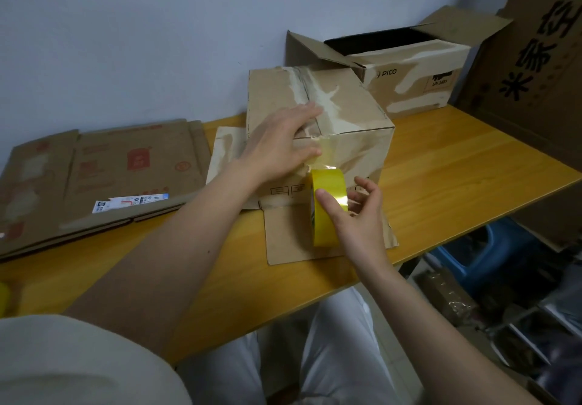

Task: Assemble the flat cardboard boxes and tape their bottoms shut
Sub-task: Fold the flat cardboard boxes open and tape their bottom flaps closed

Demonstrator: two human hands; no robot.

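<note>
The left hand (283,140) lay flat, fingers straight and spread, forearm stretched forward. The right hand (356,215) curled in a grip, thumb pressed forward, wrist bent slightly inward.

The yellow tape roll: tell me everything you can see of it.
The tape roll is yellow and glossy, standing on edge over a flap of the box on the table. The right hand grips it, thumb on the outer face. A clear strip runs from it up the box's front, where the left hand presses.
</note>
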